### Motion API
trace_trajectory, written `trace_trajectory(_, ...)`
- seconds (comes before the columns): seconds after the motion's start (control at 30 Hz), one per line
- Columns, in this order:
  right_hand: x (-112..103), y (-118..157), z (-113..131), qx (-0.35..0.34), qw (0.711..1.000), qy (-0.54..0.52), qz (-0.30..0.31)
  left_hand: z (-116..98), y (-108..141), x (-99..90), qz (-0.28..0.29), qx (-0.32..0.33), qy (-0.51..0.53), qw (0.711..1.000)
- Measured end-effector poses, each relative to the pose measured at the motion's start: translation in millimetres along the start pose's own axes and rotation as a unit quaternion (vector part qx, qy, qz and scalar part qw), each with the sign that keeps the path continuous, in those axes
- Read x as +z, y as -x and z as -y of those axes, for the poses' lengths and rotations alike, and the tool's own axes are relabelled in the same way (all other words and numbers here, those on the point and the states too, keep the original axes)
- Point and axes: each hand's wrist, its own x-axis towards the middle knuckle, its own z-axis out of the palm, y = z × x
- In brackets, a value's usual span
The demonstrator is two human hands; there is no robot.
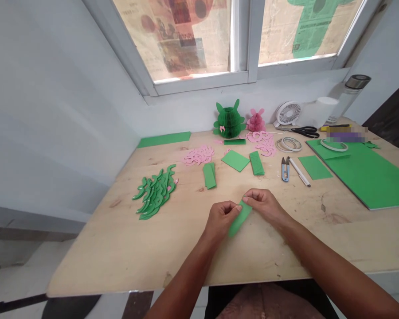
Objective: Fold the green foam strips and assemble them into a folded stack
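Note:
Between my two hands is a narrow strip of green paper, slanting over the front middle of the table. My left hand pinches its upper left edge between thumb and fingers. At the strip's top end my right hand also grips it, thumb on top. The fingers hide that end, so I cannot tell how it is folded. Beyond my hands lie a folded green paper piece, a green rectangle of paper and another folded green piece.
Curved green cutouts are heaped at left, pink paper scraps behind. Snips, a white pen, tape rolls and black scissors lie right. Green sheets cover the far right. Green and pink paper figures stand behind.

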Motion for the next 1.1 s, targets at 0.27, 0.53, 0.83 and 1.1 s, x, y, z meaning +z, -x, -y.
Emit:
trace_trajectory(0.27,4.1,-0.7,-4.3,0.005,0.999,0.006,-0.033,-2.4,-1.0,-3.8,0.011,-0.048,0.002,0.999)
trace_trajectory(0.53,4.4,-2.7,-10.0,-0.009,0.995,0.008,-0.097,0.8,-1.1,-17.7,0.017,-0.057,-0.002,0.998)
trace_trajectory(0.83,8.2,-1.6,-10.4,-0.018,0.992,0.016,-0.122,-0.9,-1.0,-20.9,0.009,-0.041,-0.025,0.999)
trace_trajectory(1.1,9.7,-1.3,-10.5,-0.029,0.989,0.029,-0.139,-5.6,-3.6,-16.1,0.025,-0.041,-0.016,0.999)
